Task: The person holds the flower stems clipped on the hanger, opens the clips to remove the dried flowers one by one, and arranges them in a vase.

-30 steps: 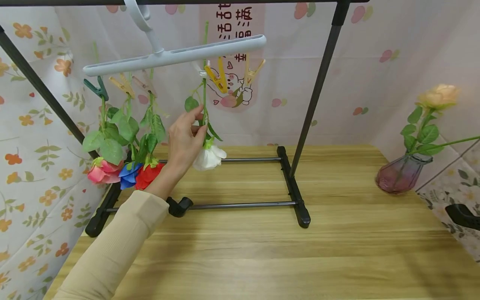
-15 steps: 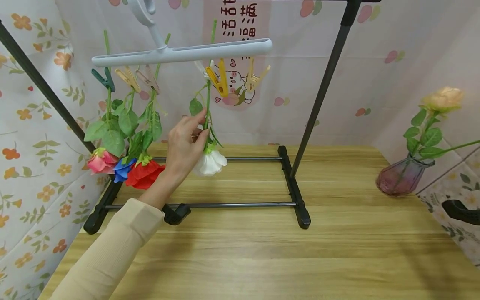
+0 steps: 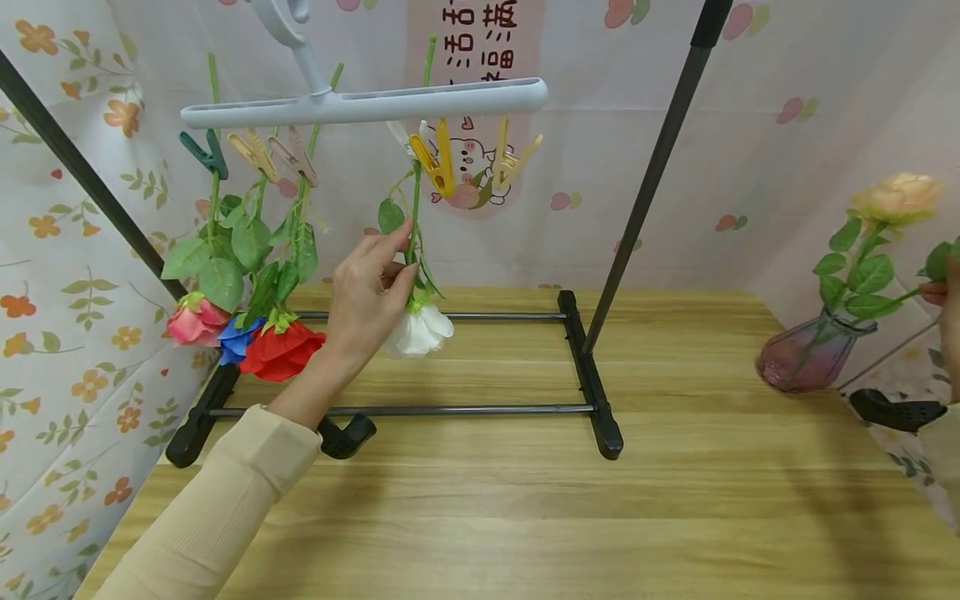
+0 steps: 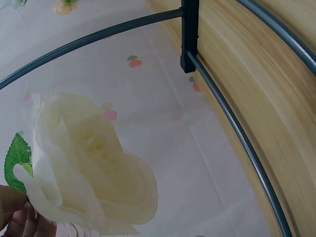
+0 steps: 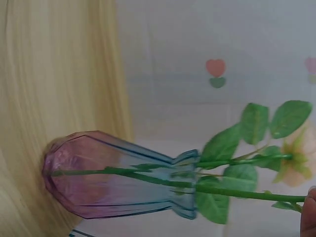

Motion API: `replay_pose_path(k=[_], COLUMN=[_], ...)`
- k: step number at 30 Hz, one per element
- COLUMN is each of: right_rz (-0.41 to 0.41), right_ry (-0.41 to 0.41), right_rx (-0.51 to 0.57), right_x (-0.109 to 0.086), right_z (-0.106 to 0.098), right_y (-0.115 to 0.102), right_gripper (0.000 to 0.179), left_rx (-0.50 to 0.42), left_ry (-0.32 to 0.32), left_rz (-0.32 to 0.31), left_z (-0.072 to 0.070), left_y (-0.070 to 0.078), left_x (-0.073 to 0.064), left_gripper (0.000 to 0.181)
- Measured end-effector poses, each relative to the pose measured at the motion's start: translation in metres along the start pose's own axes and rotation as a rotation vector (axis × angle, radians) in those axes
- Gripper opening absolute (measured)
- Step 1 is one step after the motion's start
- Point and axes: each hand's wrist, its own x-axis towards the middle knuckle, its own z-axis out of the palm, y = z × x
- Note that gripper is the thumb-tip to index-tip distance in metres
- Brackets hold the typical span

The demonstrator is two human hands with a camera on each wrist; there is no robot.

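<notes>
My left hand (image 3: pixel 375 287) pinches the green stem of a white rose (image 3: pixel 420 331) that hangs head down from a white clothespin (image 3: pixel 401 137). In the left wrist view the rose's bloom fills the middle, with fingertips (image 4: pixel 12 200) at its base. At the far right, my right hand (image 3: pixel 951 325) is partly cut off by the frame edge. Its fingers pinch a leafy stem (image 5: pixel 247 193) whose lower end stands in a pink-and-blue glass vase (image 5: pixel 113 180). A peach rose (image 3: pixel 898 198) stands in the same vase; the held stem's bloom is out of view.
A pale blue hanger (image 3: pixel 367 107) carries several clothespins. Pink (image 3: pixel 197 319), blue (image 3: pixel 238 340) and red (image 3: pixel 283 350) roses hang upside down on its left. Two pegs on its right, one a yellow clothespin (image 3: pixel 437 162), hold no flower. A black rack (image 3: pixel 592 375) stands on the wooden table (image 3: pixel 525 517).
My right hand has come into view at the right edge, on the stem in the vase. The left hand keeps its grip on the white rose. The head view has shifted slightly.
</notes>
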Motion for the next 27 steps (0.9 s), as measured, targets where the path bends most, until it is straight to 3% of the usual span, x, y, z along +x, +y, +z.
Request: replay_pose_path(k=[3,5,9,12,15,18,24,27], right_rz=[0.056,0.139,0.291,0.373,0.418,0.414,0.345,0.322], right_ry=[-0.006,-0.009,-0.009,0.008,0.023,0.005,-0.043,-0.111], right_rx=[0.022,0.057,0.079,0.132,0.170,0.155,0.220,0.196], right_x=[-0.003,-0.011,-0.045,-0.067,-0.070,-0.053,-0.003,0.001], right_z=[0.002,0.004,0.006,0.007,0.010,0.014,0.023,0.025], right_y=[-0.005,-0.019,-0.082,-0.126,-0.136,-0.103,0.015,0.039], right_gripper=[0.035,0.029,0.011,0.012,0.013,0.009,0.008,0.013], left_rx=[-0.002,-0.003,0.011,0.022,0.030,0.030,0.024,0.017], left_ry=[-0.003,-0.006,-0.011,-0.012,-0.012,-0.013,-0.008,-0.010], left_rz=[0.004,0.007,0.014,0.015,0.017,0.013,0.008,0.010], left_z=[0.000,0.000,-0.001,-0.002,-0.003,-0.004,-0.004,-0.005], left_y=[0.000,0.000,-0.001,-0.001,0.000,0.000,-0.001,-0.002], left_x=[-0.001,-0.001,-0.001,-0.001,-0.001,-0.001,-0.002,-0.002], left_gripper=[0.046,0.046,0.046,0.046,0.046,0.046,0.045,0.044])
